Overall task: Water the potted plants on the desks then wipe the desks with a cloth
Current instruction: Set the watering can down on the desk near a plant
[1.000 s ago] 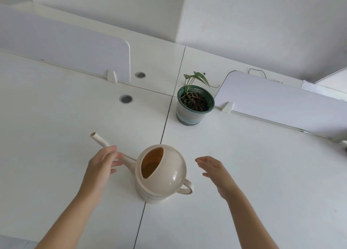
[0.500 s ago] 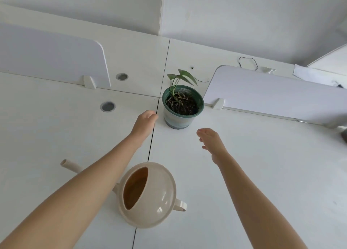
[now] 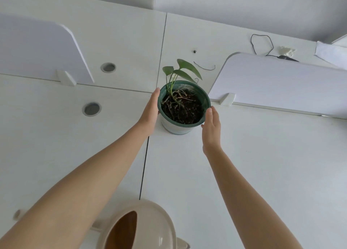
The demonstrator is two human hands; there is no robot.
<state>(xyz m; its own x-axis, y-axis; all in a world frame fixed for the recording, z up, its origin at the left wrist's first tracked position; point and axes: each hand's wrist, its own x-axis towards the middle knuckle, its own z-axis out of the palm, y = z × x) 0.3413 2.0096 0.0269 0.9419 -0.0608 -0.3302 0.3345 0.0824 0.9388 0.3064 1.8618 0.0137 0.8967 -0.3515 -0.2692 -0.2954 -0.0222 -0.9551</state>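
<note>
Head view, looking down over two bare forearms onto a white desk (image 3: pixel 262 164). Upright on the desk: green-rimmed pot (image 3: pixel 176 129) with a pale wall, filled with dark soil (image 3: pixel 182 111), sprouting a small plant (image 3: pixel 185 73) of a few green leaves on thin stalks. Against the pot's left side, left hand (image 3: pixel 150 110), open, fingers straight and together, fingertips up by the rim, apparently touching the wall. At the pot's right side, right hand (image 3: pixel 211 129), likewise open with fingers straight, fingertips right at the rim; contact there too close to call. Nothing gripped by either hand. Well nearer than the pot and partly cut off by the frame: beige watering can (image 3: pixel 155 228), standing on the desk, oval filling hole facing up, handle stub toward the right, spout (image 3: pixel 16 214) running off under the left forearm with only its tip visible. From the pot's left foot toward the can, a dark seam (image 3: pixel 143 170) between desk tops. Left of the pot, two round cable holes: near grommet (image 3: pixel 91 109) and far grommet (image 3: pixel 108 67). Behind and left of the pot, left divider panel (image 3: pixel 37 47); just behind and right of it, right divider panel (image 3: pixel 281 83). Beyond the pot on the far desk, a loop of thin black cord (image 3: pixel 262 43).
</note>
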